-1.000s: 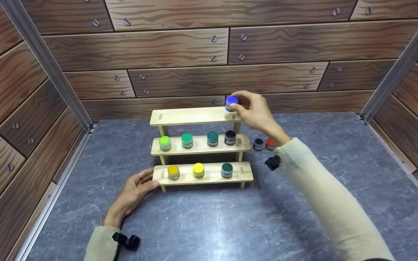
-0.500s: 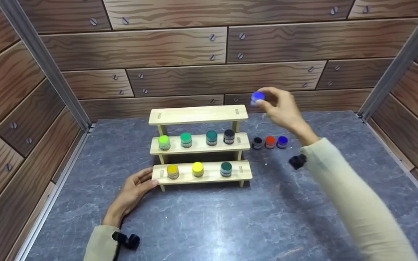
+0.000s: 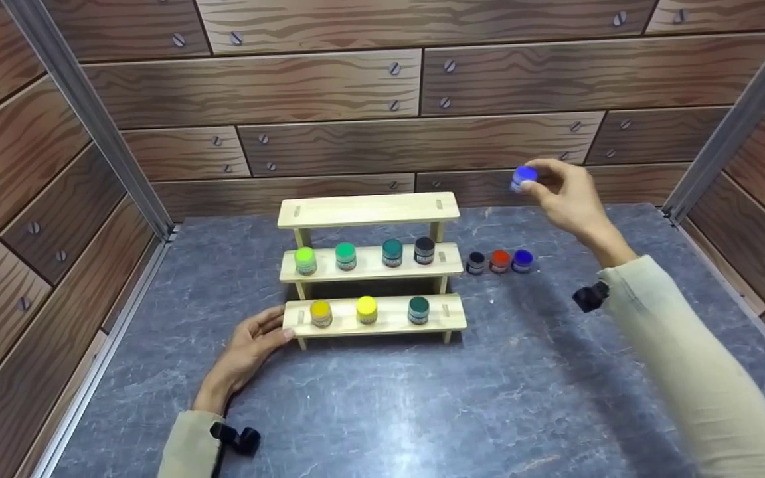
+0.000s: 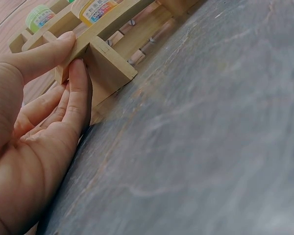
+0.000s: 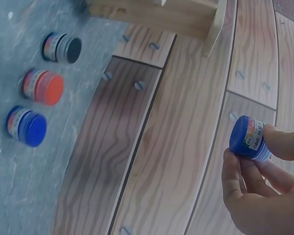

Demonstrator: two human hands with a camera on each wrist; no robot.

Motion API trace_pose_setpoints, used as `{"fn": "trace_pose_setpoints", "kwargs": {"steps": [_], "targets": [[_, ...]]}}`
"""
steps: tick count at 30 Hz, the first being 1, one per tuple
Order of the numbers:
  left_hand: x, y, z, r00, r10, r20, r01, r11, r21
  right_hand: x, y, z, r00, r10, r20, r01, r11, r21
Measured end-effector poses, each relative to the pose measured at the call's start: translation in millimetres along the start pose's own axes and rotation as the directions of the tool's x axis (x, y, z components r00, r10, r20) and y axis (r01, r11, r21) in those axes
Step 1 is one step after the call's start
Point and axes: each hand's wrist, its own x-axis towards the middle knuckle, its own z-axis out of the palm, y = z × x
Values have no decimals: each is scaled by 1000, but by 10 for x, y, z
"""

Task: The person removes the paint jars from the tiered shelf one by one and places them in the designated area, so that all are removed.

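Note:
My right hand holds a small blue paint jar in the air, right of the rack's top tier. In the right wrist view, thumb and fingers pinch that blue jar by its sides. At the front left, my left hand grips the end of the lowest shelf of a three-tier wooden rack, thumb on top and fingers beneath, as the left wrist view shows. On the middle shelf stand light green, green, teal and black jars. Ochre, yellow and dark green jars stand on the lowest.
Right of the rack, a black jar, a red jar and another blue jar stand in a row on the grey marbled table. Wood-patterned walls enclose the back and sides.
My right hand has carried the blue jar rightward, away from the right end of the top shelf. The blue jar on the table has come into sight. My left hand keeps its grip.

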Motion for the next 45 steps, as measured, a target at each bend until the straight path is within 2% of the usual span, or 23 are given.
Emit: {"fn": "trace_pose_setpoints", "kwargs": {"steps": [4,11,18,29,40,45], "targets": [[6,-3,-2,1000,7,5,-7,1000,2,-32,85,-55,1000,20,4,-20,1000,-24],[6,-4,3,1000,11,13,-11,1000,2,-90,294,-127,1000,6,17,-5,998,-67],[18,-10,-8,999,17,36,-17,1000,-3,-138,543,-153,996,79,42,-75,993,-91],[26,-29,-29,999,20,32,-19,1000,-18,-267,1063,-13,988,144,49,-140,986,-86],[18,-7,-22,999,23,26,-22,1000,-12,-378,1302,119,984,173,49,-168,982,-85],[20,-18,-30,999,21,43,-20,1000,-21,-424,1390,173,977,197,77,-190,978,-81]]}}
